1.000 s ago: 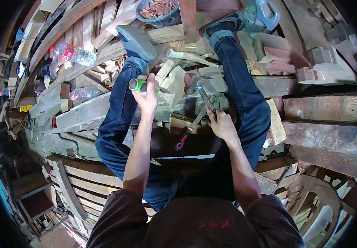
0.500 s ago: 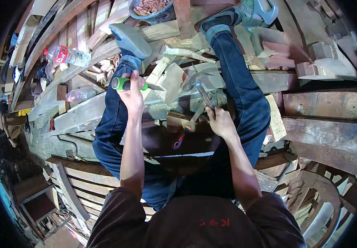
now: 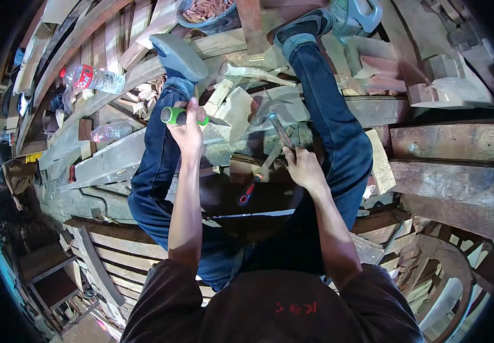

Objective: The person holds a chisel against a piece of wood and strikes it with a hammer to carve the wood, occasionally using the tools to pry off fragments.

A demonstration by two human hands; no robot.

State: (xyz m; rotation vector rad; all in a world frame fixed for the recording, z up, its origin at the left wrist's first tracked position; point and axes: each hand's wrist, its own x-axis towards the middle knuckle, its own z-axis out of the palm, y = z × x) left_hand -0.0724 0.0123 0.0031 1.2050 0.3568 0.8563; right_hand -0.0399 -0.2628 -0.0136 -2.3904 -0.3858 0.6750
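My left hand (image 3: pixel 188 132) is wrapped round the green handle of a chisel (image 3: pixel 172 116), its short metal blade pointing right. Below that blade is a pale flat piece of wood (image 3: pixel 236 111) lying between my feet. In my right hand (image 3: pixel 305 169) is a claw hammer (image 3: pixel 282 134), gripped low on the handle with its metal head pointing away from me. Close to the hammer, a tool with a red and black handle (image 3: pixel 248 192) rests across a wood block (image 3: pixel 242 170); its long blade runs up toward the hammer.
Two plastic bottles, one red-labelled (image 3: pixel 95 78) and one plain (image 3: pixel 112 131), lie at left. A blue bucket (image 3: pixel 208 24) of small wood pieces stands ahead. Stacked beams (image 3: pixel 450 143) are at right, a blue-grey jug (image 3: pixel 356 20) at upper right. Another person's arm (image 3: pixel 15 188) shows far left.
My left hand has shifted slightly right with the chisel, bringing it a little nearer the hammer. My right hand and hammer have moved slightly left.
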